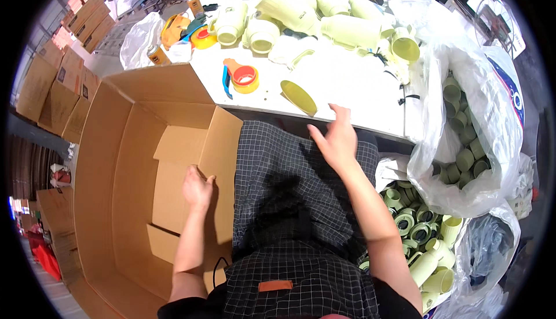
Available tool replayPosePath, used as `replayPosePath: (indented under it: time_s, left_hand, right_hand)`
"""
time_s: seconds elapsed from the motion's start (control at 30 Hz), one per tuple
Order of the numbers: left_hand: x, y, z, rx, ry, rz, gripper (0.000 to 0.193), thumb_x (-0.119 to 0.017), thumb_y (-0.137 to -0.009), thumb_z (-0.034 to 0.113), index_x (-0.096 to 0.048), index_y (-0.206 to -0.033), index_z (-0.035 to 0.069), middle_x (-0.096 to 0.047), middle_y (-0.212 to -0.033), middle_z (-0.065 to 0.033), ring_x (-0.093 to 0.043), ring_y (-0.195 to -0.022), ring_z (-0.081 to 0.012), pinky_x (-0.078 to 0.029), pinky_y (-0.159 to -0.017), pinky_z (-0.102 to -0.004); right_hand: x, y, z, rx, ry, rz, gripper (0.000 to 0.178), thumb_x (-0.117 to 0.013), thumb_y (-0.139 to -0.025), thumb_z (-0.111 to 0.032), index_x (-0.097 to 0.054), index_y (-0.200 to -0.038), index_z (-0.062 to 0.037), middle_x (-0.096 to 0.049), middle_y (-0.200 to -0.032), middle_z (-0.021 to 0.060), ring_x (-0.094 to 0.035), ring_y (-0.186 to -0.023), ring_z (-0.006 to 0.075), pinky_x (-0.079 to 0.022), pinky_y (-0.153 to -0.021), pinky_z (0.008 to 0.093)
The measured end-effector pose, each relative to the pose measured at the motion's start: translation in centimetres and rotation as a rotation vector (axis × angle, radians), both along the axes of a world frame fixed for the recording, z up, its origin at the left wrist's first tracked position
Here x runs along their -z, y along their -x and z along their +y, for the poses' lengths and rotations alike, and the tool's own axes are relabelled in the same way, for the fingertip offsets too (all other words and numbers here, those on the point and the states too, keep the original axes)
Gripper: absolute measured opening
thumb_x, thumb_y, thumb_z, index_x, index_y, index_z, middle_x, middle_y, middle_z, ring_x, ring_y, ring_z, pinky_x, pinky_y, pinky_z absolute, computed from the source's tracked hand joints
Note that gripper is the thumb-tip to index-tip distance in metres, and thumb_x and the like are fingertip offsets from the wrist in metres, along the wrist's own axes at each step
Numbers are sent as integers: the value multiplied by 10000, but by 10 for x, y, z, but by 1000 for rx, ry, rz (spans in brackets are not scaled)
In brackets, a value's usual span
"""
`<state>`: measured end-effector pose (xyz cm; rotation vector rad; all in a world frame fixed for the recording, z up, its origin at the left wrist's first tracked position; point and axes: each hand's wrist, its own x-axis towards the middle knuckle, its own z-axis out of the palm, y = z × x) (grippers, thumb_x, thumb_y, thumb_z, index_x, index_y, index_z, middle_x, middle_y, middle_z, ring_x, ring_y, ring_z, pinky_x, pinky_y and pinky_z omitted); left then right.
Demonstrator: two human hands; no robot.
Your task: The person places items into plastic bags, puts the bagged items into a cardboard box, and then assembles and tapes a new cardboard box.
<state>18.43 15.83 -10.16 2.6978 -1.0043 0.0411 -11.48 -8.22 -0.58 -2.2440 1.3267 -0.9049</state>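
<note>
My left hand (198, 189) is over a large open cardboard box (134, 139), its thumb apart from the bent fingers and nothing visible in it. My right hand (337, 142) hovers at the near edge of the white table (359, 96), fingers spread and holding nothing. Just beyond it a pale green jug body (299, 97) lies on its side, its open end toward me and its far part washed out by glare. To its left lies an orange and red tape dispenser (245, 79) with a blue part.
Several pale green jugs (289, 9) crowd the table's back. A second tape dispenser (203, 38) lies back left. At right, a clear plastic bag (425, 128) holds green cups; below it are green lids (414, 226) and jugs. Stacked cartons (55, 87) stand at left.
</note>
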Motion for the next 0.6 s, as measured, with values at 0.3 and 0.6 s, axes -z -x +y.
replayPosePath:
  time_s: [0.3, 0.6]
  left_hand:
    - [-1, 18, -31, 282, 340, 132, 598, -710, -864, 152, -450, -1363, -52, -502, -1315, -234, -468, -1254, -393, -372, -1077, -473]
    - [-191, 195, -188, 1834, 70, 418, 544, -876, -619, 317, -687, -1082, 105, -639, -1139, -121, -542, -1188, -378, -418, -1044, -463]
  right_hand:
    - [-6, 14, -124, 24, 241, -244, 306, -627, -859, -44, -651, -1165, -36, -700, -1121, 153, -697, -972, 301, -561, -812, 374]
    - [-10, 108, -61, -810, -845, -2, 210, -634, -920, -154, -693, -1069, -17, -702, -935, 85, -602, -845, 141, -492, -799, 308]
